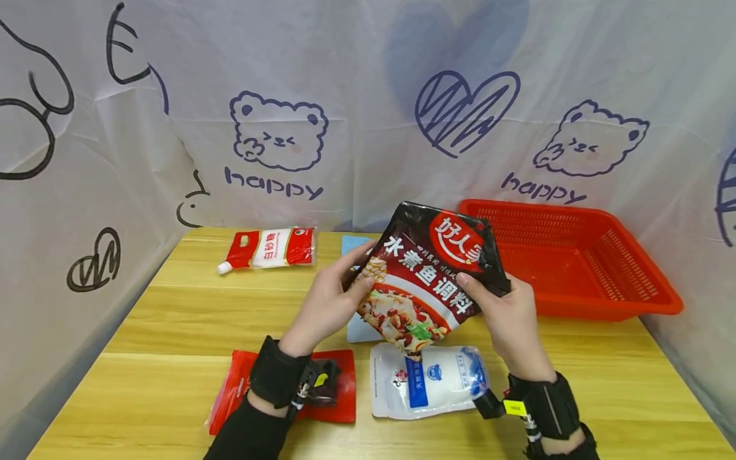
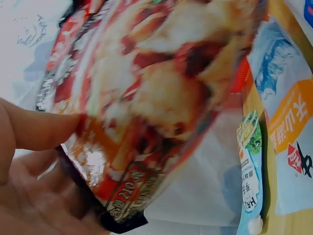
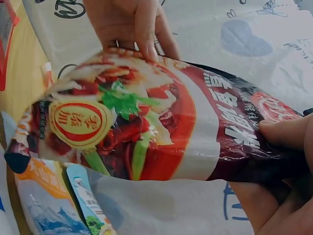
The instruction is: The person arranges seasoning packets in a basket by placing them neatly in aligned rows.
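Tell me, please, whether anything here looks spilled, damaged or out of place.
Nothing stands out: no spill or tear shows. The seasoning packet slants, but fingers hold it; the red basket stands upright.

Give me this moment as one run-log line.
left hand: pinches seasoning packet | right hand: pinches same packet | packet: above table | red basket: back right

This looked like a curtained-off booth, the wider building hidden: cloth (image 1: 370,121) marked with bears, hearts and "happy" hung at nine, twelve and three o'clock, walling in a table (image 1: 149,332) that spread towards six o'clock.
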### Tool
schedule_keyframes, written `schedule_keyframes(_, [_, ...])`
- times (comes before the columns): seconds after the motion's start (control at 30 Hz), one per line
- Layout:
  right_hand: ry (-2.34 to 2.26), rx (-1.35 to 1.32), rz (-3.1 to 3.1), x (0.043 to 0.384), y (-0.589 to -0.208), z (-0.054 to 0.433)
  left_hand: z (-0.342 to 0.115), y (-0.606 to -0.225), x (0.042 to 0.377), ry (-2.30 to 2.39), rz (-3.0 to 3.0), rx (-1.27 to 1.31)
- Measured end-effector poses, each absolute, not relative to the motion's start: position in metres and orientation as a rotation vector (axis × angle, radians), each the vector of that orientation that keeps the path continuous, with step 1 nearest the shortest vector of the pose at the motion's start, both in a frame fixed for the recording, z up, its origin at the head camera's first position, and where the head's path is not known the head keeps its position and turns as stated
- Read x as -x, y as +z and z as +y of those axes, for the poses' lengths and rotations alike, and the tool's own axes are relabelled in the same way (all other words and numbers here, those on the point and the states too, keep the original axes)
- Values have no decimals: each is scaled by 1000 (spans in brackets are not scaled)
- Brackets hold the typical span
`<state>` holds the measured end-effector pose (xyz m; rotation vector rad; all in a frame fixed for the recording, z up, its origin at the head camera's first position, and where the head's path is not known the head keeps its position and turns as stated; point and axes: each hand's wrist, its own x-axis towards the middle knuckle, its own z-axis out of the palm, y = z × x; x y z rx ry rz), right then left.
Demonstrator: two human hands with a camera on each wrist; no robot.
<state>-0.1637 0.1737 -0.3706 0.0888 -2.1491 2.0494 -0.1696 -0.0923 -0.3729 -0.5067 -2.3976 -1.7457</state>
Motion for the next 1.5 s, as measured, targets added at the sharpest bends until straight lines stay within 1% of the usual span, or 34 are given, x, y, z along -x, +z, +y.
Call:
schedule_keyframes(0.17, [2050, -80, -2006, 159, -364, 174, -80, -375, 170, -1592, -2302, 435])
schedule_keyframes(0.3, [2065, -68, -1832, 161, -357, 181, -68, -371, 172, -1526, -2244, 388])
schedule_keyframes(0.47, [2073, -54, -1637, 171, -343, 204, -53, -362, 179, -1620, -2235, 345])
schedule_keyframes(0.67, [2030, 18, -1549, 191, -327, 241, -29, -364, 193, -1764, -2336, 343])
schedule_keyframes(0.9, [1951, 149, -1610, 216, -313, 287, 14, -367, 212, -1858, -2473, 337])
schedule_keyframes(1.07, [1900, 230, -1657, 233, -309, 321, 45, -382, 236, -1831, -2580, 285])
schedule_keyframes(1.17, [1857, 261, -1708, 243, -311, 339, 60, -393, 246, -1908, -2599, 224])
schedule_keyframes(1.23, [1808, 304, -1766, 248, -313, 351, 68, -399, 250, -1962, -2604, 190])
schedule_keyframes(1.5, [1582, 559, -2063, 266, -325, 392, 86, -410, 253, -1912, -2648, 149])
